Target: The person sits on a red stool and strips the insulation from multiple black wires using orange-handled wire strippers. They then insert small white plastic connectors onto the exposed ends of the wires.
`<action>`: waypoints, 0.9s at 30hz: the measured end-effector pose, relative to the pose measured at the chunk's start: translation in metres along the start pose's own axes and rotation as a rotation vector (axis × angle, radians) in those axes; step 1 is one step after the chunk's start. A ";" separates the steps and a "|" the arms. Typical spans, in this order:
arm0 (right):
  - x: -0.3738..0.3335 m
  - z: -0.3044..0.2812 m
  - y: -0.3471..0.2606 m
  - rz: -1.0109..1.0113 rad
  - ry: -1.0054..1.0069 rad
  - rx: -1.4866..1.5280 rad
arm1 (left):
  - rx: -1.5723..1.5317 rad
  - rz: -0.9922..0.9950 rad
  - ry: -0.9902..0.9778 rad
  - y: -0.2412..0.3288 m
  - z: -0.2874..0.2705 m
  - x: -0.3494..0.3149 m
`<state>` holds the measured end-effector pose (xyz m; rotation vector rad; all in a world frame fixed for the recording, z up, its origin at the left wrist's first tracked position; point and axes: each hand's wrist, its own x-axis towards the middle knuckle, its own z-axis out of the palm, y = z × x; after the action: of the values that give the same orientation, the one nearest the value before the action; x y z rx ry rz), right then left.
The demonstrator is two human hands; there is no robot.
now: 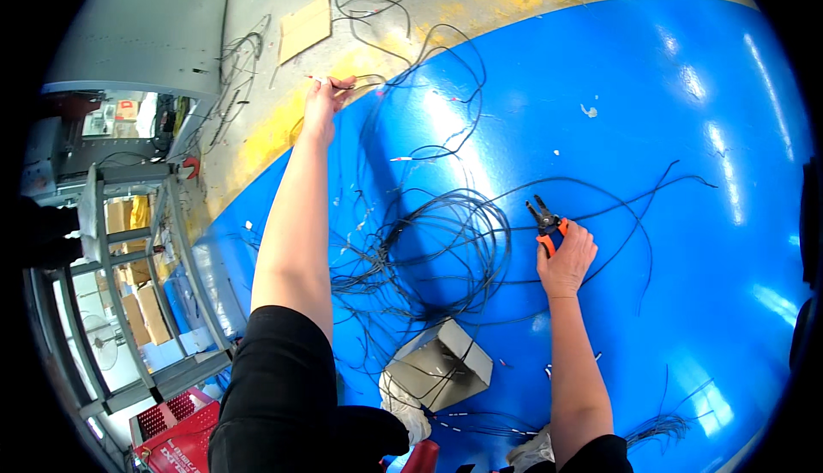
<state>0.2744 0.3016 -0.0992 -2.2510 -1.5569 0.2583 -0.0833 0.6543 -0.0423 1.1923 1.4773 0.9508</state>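
My left hand point(321, 106) reaches far forward, its fingers pinched on a thin black cable point(367, 77) near the cable's end. Low over the blue floor, my right hand point(569, 259) grips wire strippers point(545, 222) with orange and black handles. Their jaws point away from me and stand apart, with nothing visible between them. Between my arms lies a loose coil of black cables point(463, 207), its strands spreading out to both sides. Small white and red markers sit on some of the cable ends.
An open cardboard box point(446, 368) stands close to me, with cables across it. A flat cardboard piece point(304, 27) lies on the grey floor ahead. To the left are a grey cabinet point(137, 31), a metal frame point(167, 276) and a red crate point(184, 439). More cables point(660, 428) lie lower right.
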 end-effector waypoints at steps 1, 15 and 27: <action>-0.001 -0.001 0.001 0.008 -0.010 0.003 | -0.022 -0.076 -0.004 0.014 0.000 -0.013; -0.001 0.004 0.001 0.005 0.006 0.044 | 0.346 0.057 0.067 -0.038 0.050 0.022; 0.001 -0.003 0.001 0.046 -0.020 0.031 | 0.011 0.313 0.213 0.097 0.004 -0.051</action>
<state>0.2769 0.3017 -0.0968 -2.2686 -1.5025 0.3161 -0.0568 0.6247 0.0598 1.3907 1.4863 1.3161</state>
